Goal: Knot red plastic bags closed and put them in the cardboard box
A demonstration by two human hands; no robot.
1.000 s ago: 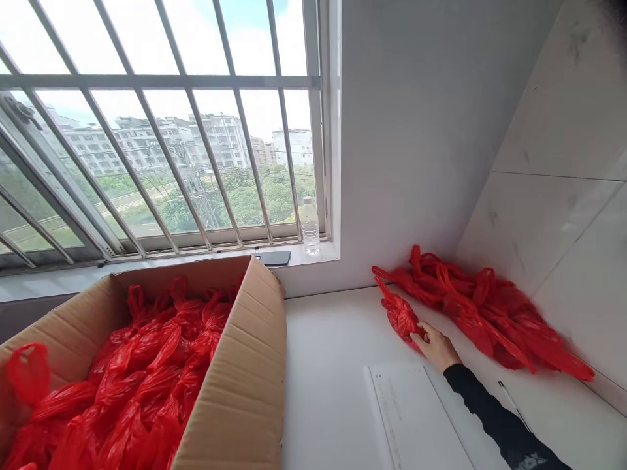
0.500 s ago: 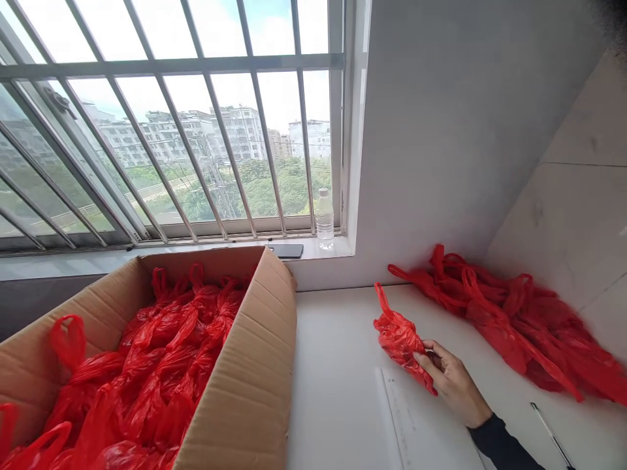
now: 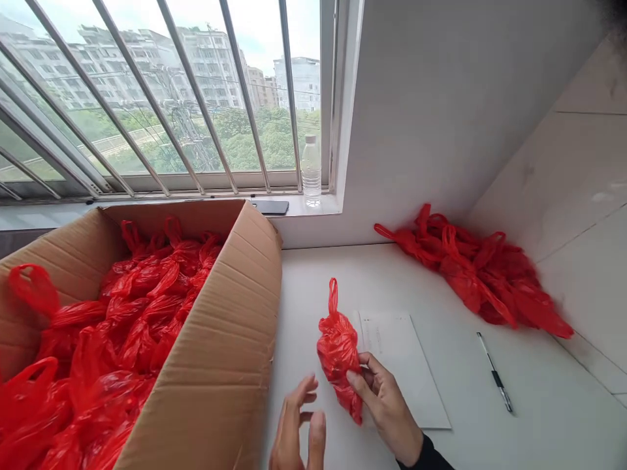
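A filled red plastic bag point(image 3: 337, 346) with one loop handle pointing up is pinched at its right side by my right hand point(image 3: 389, 408), over the white table. Just left of the bag, my left hand point(image 3: 296, 431) has its fingers apart and holds nothing. Several tied red bags point(image 3: 157, 294) fill the cardboard box point(image 3: 215, 339) at the left. A loose heap of red bags point(image 3: 470, 267) lies against the wall at the back right. Behind my right hand a sheet of paper point(image 3: 406, 359) lies on the table, partly covered.
A black-gripped pen point(image 3: 496, 373) rests on the white table point(image 3: 539, 418) at the right. On the window sill are a clear bottle point(image 3: 311, 171) and a dark phone point(image 3: 269, 207). Metal bars cross the window.
My right hand has moved left with the red bag, nearer the box, and the bag now hangs more upright. My left hand has come into view. The view has tilted down.
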